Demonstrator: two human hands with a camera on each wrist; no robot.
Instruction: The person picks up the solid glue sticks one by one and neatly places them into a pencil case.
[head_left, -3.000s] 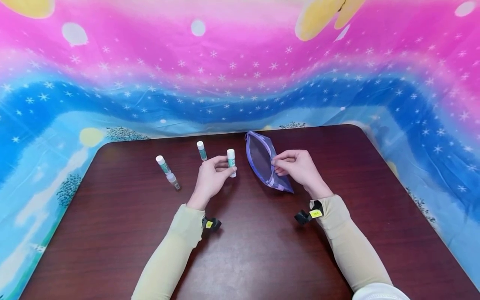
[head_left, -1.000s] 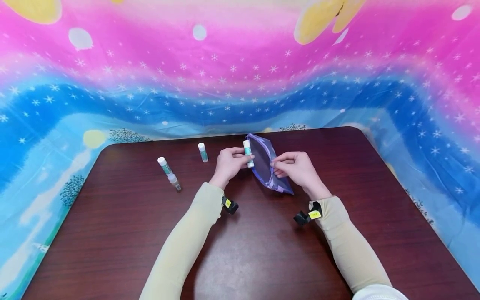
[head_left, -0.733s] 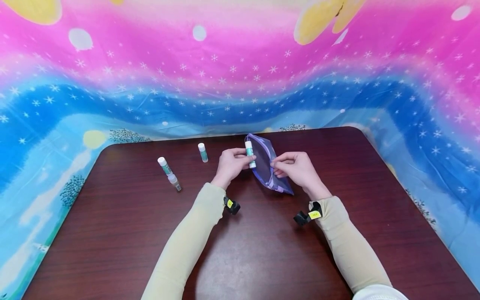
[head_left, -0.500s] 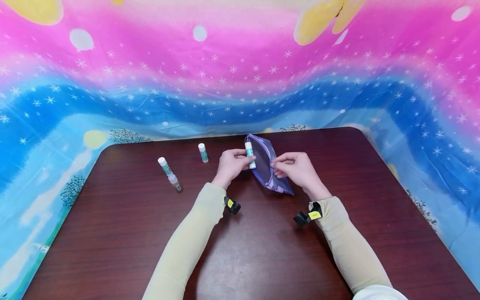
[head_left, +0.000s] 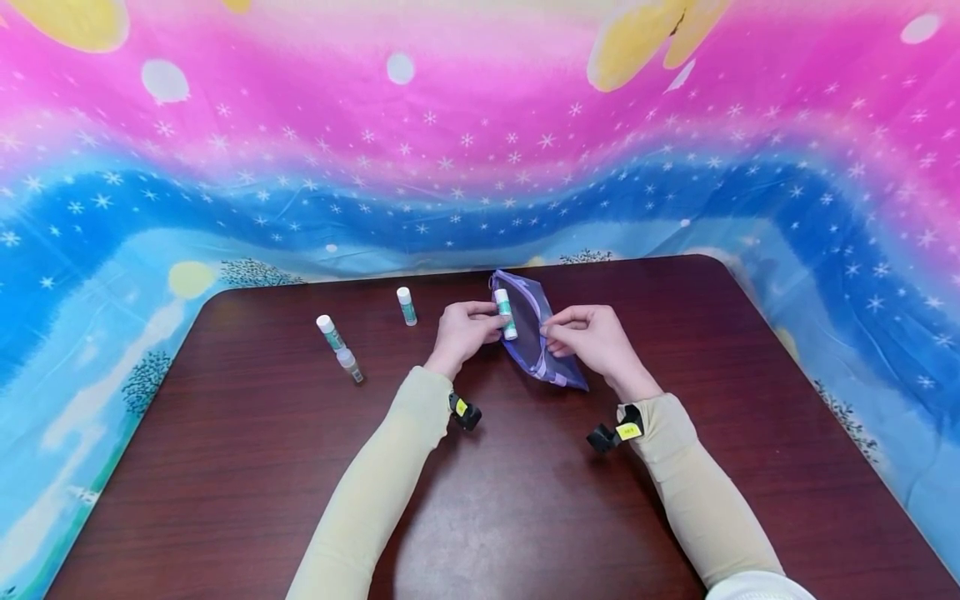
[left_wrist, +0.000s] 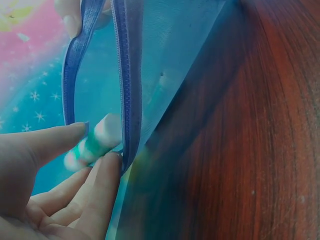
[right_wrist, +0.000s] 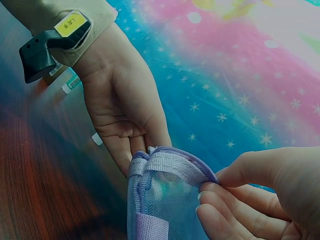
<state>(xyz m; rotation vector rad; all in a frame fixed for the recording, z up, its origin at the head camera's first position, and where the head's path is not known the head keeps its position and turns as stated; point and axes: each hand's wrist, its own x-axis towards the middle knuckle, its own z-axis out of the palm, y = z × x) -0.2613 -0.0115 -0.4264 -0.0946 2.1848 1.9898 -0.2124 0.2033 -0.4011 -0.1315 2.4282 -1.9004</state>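
Observation:
In the head view my left hand [head_left: 465, 335] is at the left side of the mesh zip pouch's [head_left: 558, 354] spread mouth. A glue stick [head_left: 506, 314], white-capped with a green label, leans at that mouth by my left fingertips. The left wrist view shows the glue stick [left_wrist: 95, 142] blurred between parted thumb and fingers [left_wrist: 102, 185], sharp by contrast. With thumb and fingers my right hand [head_left: 596, 337] pinches the pouch's right rim, as the right wrist view also shows. The pouch's purple zip edges [left_wrist: 131, 90] stand apart, and its bottom is partly hidden.
To the left on the dark wood table [head_left: 247, 467] are another glue stick [head_left: 407, 307], a third glue stick [head_left: 329, 332] and a small clear-capped tube [head_left: 349, 365]. A pink and blue snowflake cloth [head_left: 450, 150] hangs behind the table.
My left hand has brought the glue stick right to the pouch's mouth. In the last half second the stick has slipped slightly down and tilted, as my fingers part. My right hand keeps its pinch.

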